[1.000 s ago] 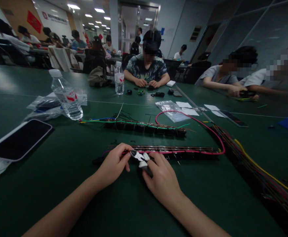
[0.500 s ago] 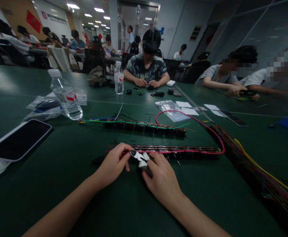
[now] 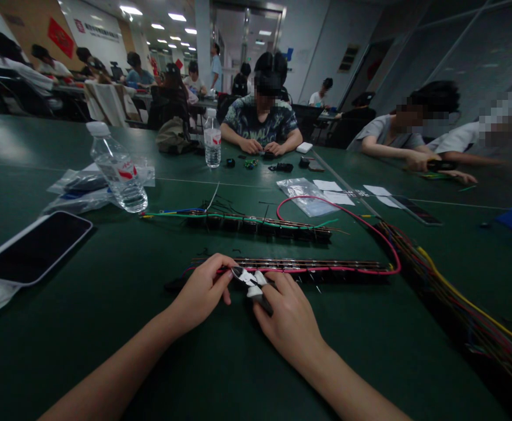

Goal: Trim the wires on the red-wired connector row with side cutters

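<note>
Green table (image 3: 107,327): terminal strip (image 3: 300,266) runs left–right just beyond both hands; left hand (image 3: 201,292) pinches pink wire (image 3: 370,231), right hand (image 3: 289,321) grips cutters (image 3: 249,280).

We see from one head camera, looking forward and down, close over the table (image 3: 107,327).

green tables (image 3: 41,146), glass wall (image 3: 457,52), bright ceiling lights (image 3: 128,11).

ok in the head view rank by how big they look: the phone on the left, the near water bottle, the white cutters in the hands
1. phone, though it is nearest the camera
2. water bottle, close behind the phone
3. cutters, partly hidden by the right hand
</note>
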